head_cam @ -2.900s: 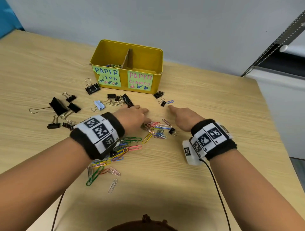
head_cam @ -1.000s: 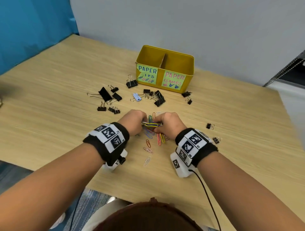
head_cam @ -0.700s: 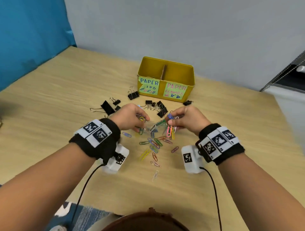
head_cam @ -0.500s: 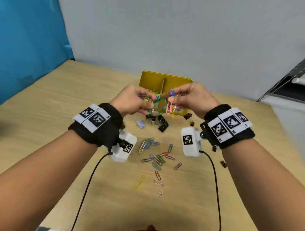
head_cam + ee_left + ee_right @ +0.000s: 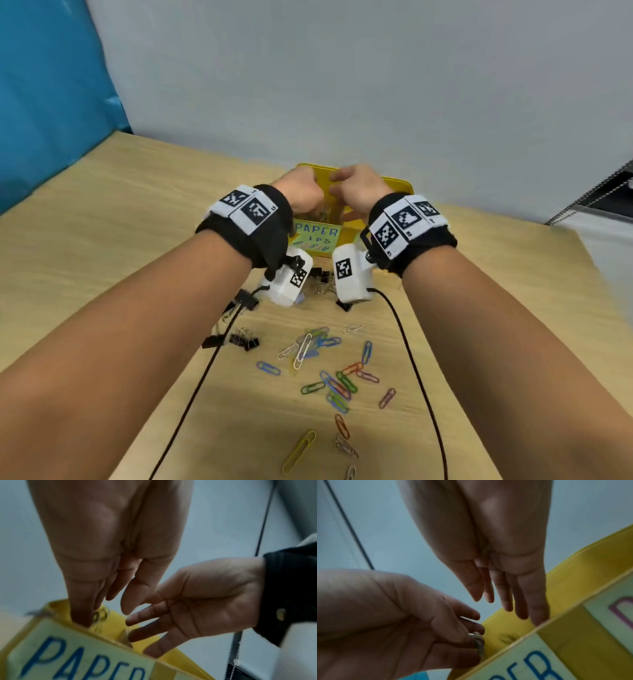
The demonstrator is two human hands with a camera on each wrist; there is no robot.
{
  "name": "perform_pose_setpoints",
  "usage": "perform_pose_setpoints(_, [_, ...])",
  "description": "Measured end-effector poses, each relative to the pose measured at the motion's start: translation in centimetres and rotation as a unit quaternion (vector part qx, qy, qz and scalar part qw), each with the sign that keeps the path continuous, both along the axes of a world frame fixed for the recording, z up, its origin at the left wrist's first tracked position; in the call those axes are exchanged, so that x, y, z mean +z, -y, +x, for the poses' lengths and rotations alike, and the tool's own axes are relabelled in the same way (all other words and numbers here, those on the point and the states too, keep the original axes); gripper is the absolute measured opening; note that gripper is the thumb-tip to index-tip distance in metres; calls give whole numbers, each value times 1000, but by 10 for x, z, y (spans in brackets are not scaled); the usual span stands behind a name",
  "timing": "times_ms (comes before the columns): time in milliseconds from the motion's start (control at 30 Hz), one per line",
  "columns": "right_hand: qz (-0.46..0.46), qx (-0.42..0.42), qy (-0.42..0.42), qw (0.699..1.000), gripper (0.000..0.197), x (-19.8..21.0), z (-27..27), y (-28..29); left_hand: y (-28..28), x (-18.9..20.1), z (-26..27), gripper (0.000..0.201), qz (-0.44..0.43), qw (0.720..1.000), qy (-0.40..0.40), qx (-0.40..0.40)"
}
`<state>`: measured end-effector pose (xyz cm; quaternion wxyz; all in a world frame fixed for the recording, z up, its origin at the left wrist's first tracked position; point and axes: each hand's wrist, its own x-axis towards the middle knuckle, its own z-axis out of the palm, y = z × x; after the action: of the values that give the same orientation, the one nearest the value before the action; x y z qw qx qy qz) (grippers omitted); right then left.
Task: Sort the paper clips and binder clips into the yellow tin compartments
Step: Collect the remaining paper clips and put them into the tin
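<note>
The yellow tin [image 5: 397,185] stands at the table's far side, and its front label [image 5: 317,233] reads PAPER. Both hands hover over its left compartment. My left hand [image 5: 301,192] points its fingers down into that compartment [image 5: 113,627], thumb apart from them. Paper clips [image 5: 101,615] lie inside just below the fingertips, and one grey clip [image 5: 477,642] shows at them. My right hand [image 5: 356,188] holds its fingers [image 5: 537,612] straight above the tin's rim [image 5: 573,581] and is empty. Loose coloured paper clips [image 5: 329,377] lie on the table under my forearms.
Black binder clips [image 5: 245,341] lie on the table left of the paper clips, and more [image 5: 322,277] sit right in front of the tin. Two black wrist cables [image 5: 407,342] trail across the wooden table [image 5: 102,240]. A grey wall rises behind the tin.
Both hands lifted bunches of paper clips off the table and carried them forward over the tin. The fingers have since spread, and the coloured bunches are gone from them.
</note>
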<state>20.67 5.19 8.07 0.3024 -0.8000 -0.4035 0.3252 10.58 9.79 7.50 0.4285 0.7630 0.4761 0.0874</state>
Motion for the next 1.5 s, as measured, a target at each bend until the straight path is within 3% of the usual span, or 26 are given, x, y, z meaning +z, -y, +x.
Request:
perform_pose_setpoints(100, [100,-19,29,994,18,6,-3,33,16,6,-18,51,72,996,44,-12])
perform_pose_setpoints(133, [105,-6,23,994,13,5,-4,52,27,5,-28,45,81,994,77,-14])
perform_pose_setpoints(200, [31,56,16,998,15,1,-7,87,51,-10,-48,28,38,993,101,-57])
perform_pose_setpoints(300, [-157,160,115,968,19,-29,-10,121,85,-47,-62,26,-21,977,-37,-211])
perform_pose_setpoints(367, [-217,190,206,935,31,-53,-18,135,107,-69,-63,37,42,942,-155,-294])
perform_pose_setpoints(433, [-200,209,257,922,37,-74,-29,148,127,-84,-64,44,136,902,-231,-339])
perform_pose_setpoints(500, [-170,232,278,917,40,-86,-39,164,145,-91,-69,46,170,889,-259,-336])
perform_pose_setpoints(633, [-164,272,225,921,33,-81,-48,193,159,-88,-85,43,122,906,-207,-348])
perform_pose_setpoints(733, [-144,194,198,950,38,-71,-39,213,159,-82,-106,49,111,937,-167,-285])
perform_pose_setpoints(833, [-197,112,211,951,43,-75,-31,229,160,-82,-124,59,143,943,-222,-205])
perform_pose_setpoints(933, [-246,126,212,937,44,-84,-47,234,175,-83,-121,51,139,931,-256,-219])
perform_pose_setpoints(1100, [-183,173,129,959,38,-93,-83,234,200,-90,-113,47,78,948,-187,-244])
perform_pose_setpoints(1200, [-166,156,105,968,54,-80,-80,251,202,-84,-125,66,26,955,-164,-244])
perform_pose_setpoints(1300, [-227,188,139,945,88,-78,-86,270,211,-79,-137,93,42,933,-233,-272])
perform_pose_setpoints(1366, [-217,189,162,944,86,-86,-96,270,216,-83,-133,84,63,930,-251,-261])
perform_pose_setpoints(1500, [-170,170,184,953,56,-86,-101,243,212,-85,-110,54,78,940,-214,-254])
